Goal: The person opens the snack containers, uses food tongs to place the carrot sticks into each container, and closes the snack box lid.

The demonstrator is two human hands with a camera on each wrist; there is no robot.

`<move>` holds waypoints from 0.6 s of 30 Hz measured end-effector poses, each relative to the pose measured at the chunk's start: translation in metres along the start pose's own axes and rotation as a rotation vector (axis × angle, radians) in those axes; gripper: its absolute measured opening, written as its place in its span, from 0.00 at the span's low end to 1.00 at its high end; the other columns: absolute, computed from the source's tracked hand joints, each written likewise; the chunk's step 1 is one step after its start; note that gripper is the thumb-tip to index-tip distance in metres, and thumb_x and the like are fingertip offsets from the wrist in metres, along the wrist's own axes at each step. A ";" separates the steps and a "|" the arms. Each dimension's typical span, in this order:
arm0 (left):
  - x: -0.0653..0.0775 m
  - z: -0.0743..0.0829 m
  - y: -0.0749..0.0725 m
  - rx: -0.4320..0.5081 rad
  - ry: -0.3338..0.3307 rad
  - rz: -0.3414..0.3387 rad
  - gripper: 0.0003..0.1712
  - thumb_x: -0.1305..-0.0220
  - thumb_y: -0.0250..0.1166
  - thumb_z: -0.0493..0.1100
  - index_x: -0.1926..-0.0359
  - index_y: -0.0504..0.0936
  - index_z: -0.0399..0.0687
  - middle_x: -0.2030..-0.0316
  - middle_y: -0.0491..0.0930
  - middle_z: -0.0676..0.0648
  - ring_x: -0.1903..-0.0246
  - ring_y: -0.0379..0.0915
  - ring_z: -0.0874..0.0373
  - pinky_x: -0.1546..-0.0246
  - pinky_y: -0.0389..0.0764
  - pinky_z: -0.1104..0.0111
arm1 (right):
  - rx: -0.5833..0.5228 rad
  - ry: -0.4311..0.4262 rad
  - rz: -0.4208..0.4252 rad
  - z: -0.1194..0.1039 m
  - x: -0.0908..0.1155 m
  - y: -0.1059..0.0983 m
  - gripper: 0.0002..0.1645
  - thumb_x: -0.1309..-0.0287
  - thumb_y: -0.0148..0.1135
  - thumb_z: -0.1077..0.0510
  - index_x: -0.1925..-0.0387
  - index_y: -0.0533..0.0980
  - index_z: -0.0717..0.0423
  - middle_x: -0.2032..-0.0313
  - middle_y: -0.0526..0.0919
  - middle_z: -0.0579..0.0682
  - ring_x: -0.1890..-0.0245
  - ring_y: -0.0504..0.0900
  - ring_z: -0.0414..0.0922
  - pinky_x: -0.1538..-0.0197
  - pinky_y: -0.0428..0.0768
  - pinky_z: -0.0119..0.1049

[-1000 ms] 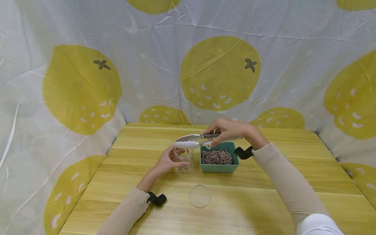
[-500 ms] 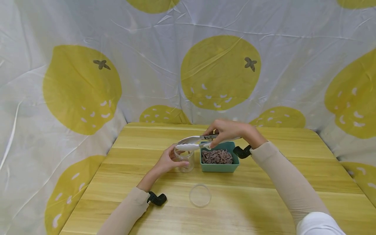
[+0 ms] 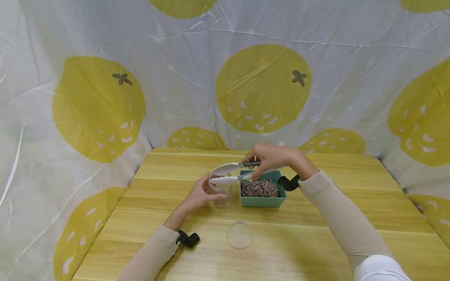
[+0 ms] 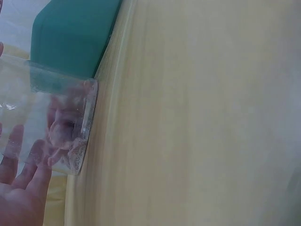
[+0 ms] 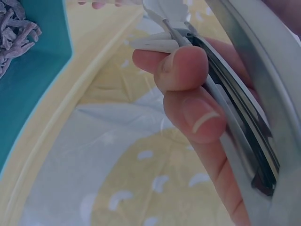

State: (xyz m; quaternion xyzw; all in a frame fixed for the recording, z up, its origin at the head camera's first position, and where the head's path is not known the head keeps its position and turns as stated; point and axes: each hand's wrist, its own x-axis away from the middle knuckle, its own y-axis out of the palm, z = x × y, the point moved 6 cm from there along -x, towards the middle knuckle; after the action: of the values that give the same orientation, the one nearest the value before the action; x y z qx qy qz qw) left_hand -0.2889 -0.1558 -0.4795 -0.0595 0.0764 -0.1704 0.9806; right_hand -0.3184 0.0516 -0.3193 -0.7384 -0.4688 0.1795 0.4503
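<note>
Clear lid (image 3: 240, 235): flat on the table (image 3: 299, 249), on the near side of the jar. Left hand (image 3: 201, 194): at the jar's left, fingers curled round its wall. Clear jar (image 3: 224, 200): upright, beside the green bin (image 3: 263, 201), which stands to its right and contains brown strips (image 3: 260, 189). Tongs (image 3: 225, 180): heads parted at the jar's mouth; depth of entry cannot be told. Right hand (image 3: 271, 157): up and right of the jar, fingers pinching the tongs. Lemon-print cloth (image 3: 186, 86): hangs behind the jar.
</note>
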 end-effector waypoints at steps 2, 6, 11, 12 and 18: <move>0.000 0.000 0.000 -0.005 0.007 -0.007 0.43 0.47 0.77 0.32 0.31 0.68 0.37 0.38 0.75 0.43 0.41 0.73 0.50 0.38 0.73 0.57 | -0.002 0.001 0.006 0.000 0.002 0.000 0.36 0.48 0.77 0.51 0.40 0.78 0.62 0.45 0.82 0.55 0.82 0.59 0.38 0.71 0.66 0.35; -0.001 -0.001 0.000 -0.010 0.011 -0.012 0.45 0.46 0.76 0.31 0.29 0.65 0.36 0.37 0.73 0.41 0.38 0.71 0.44 0.38 0.72 0.55 | -0.026 -0.012 0.026 0.003 0.007 -0.002 0.38 0.47 0.77 0.50 0.38 0.76 0.62 0.40 0.79 0.58 0.79 0.61 0.39 0.66 0.69 0.36; 0.000 -0.002 0.000 -0.004 0.011 -0.016 0.46 0.46 0.76 0.31 0.28 0.65 0.41 0.36 0.71 0.36 0.36 0.67 0.38 0.35 0.68 0.49 | -0.044 -0.019 0.070 0.012 0.016 -0.007 0.39 0.48 0.77 0.48 0.37 0.76 0.60 0.46 0.83 0.52 0.82 0.53 0.38 0.72 0.64 0.35; 0.000 -0.002 0.000 -0.005 0.013 -0.017 0.46 0.46 0.76 0.32 0.29 0.65 0.41 0.36 0.71 0.35 0.35 0.66 0.38 0.35 0.67 0.49 | -0.044 -0.018 0.079 0.014 0.018 -0.008 0.39 0.48 0.78 0.48 0.37 0.76 0.60 0.49 0.84 0.51 0.82 0.52 0.38 0.72 0.62 0.35; -0.001 0.000 0.000 -0.006 0.056 -0.034 0.46 0.46 0.78 0.38 0.29 0.65 0.42 0.34 0.69 0.32 0.34 0.64 0.37 0.34 0.66 0.48 | -0.082 -0.009 0.117 0.026 0.034 -0.015 0.41 0.50 0.78 0.47 0.37 0.76 0.58 0.57 0.85 0.48 0.82 0.51 0.38 0.73 0.61 0.34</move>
State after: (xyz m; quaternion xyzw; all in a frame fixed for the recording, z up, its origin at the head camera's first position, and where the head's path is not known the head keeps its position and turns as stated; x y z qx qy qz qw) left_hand -0.2895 -0.1552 -0.4792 -0.0588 0.1035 -0.1884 0.9748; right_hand -0.3273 0.0960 -0.3147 -0.7815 -0.4337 0.1898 0.4063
